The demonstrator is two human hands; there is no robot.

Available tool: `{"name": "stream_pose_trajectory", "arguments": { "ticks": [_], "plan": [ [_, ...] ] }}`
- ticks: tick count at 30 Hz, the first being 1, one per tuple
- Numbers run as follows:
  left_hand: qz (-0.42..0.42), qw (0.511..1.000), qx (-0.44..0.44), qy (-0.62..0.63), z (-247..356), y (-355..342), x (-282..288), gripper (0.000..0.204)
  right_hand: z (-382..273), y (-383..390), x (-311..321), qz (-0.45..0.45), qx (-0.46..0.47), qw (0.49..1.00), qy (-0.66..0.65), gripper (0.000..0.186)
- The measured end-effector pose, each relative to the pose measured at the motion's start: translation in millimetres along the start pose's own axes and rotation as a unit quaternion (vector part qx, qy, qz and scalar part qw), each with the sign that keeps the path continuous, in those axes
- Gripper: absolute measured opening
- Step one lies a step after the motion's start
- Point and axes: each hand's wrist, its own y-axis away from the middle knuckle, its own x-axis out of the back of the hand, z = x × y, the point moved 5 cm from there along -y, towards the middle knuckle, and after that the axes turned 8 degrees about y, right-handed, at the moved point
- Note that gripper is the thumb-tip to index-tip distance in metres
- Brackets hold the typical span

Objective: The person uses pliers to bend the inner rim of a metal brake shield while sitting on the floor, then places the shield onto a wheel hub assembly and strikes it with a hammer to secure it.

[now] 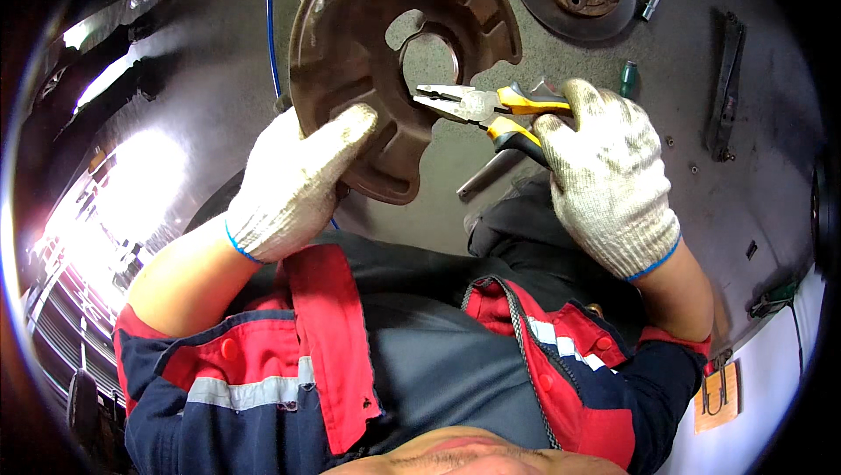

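My left hand (298,179), in a white knit glove, grips the lower edge of a brown metal brake dust shield (346,46), its thumb lying on the face. The shield is held up off the floor, its round centre opening facing me. In my gloved right hand (609,173) is a pair of combination pliers (477,105) with yellow and black handles. Their jaws are a little apart and point left, overlapping the shield's centre opening in the view. I cannot tell whether the jaws touch the metal.
A brake disc (613,15) lies on the grey floor at the far right, with a metal socket (650,4) beside it. Nearer are a green-handled tool (629,78) and a long dark metal arm (725,85). A blue hose (272,28) runs along the left.
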Motion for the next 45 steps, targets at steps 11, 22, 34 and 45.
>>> {"name": "stream_pose_trajectory", "arguments": {
  "ticks": [11, 22, 34, 45],
  "plan": [
    [-0.034, 0.976, -0.029, -0.213, 7, 12, -22, 0.027, -10, -2, 2, 0.049, 0.041, 0.997, 0.054, 0.026],
    [-0.048, 0.954, 0.001, -0.297, 23, 13, -34, 0.043, -13, -5, -16, -0.019, 0.021, 1.000, -0.012, 0.023],
    [-0.079, 0.943, 0.049, -0.319, 26, 13, -36, 0.033, -8, -3, -22, -0.029, 0.037, 0.999, -0.021, 0.027],
    [-0.078, 0.950, 0.014, -0.302, 28, 14, -30, 0.033, -2, -1, -22, -0.022, 0.029, 0.999, -0.024, 0.026]
  ]
}}
